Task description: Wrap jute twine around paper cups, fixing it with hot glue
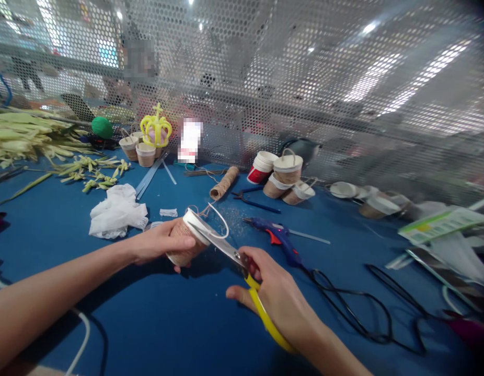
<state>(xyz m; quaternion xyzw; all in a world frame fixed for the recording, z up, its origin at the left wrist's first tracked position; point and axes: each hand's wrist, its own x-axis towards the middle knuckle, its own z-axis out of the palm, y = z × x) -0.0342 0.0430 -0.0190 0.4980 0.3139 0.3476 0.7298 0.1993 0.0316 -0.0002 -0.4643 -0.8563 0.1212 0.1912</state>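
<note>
My left hand grips a small twine-wrapped cup, tilted with its white rim toward the upper right. A white handle loops out from that rim. Yellow-handled scissors are in my right hand, their blades reaching across the cup's rim. Whether the blades touch the rim or the twine there I cannot tell. Behind the cup lies a roll of brown twine, from which a loose strand trails near the rim. Right of the cup, a blue glue gun rests on its side.
Pliers lie past the glue gun, whose black cable coils at right. Several wrapped cups stand behind. Crumpled white cloth, clear glue sticks and pale husks are at left. A perforated metal panel borders the blue table.
</note>
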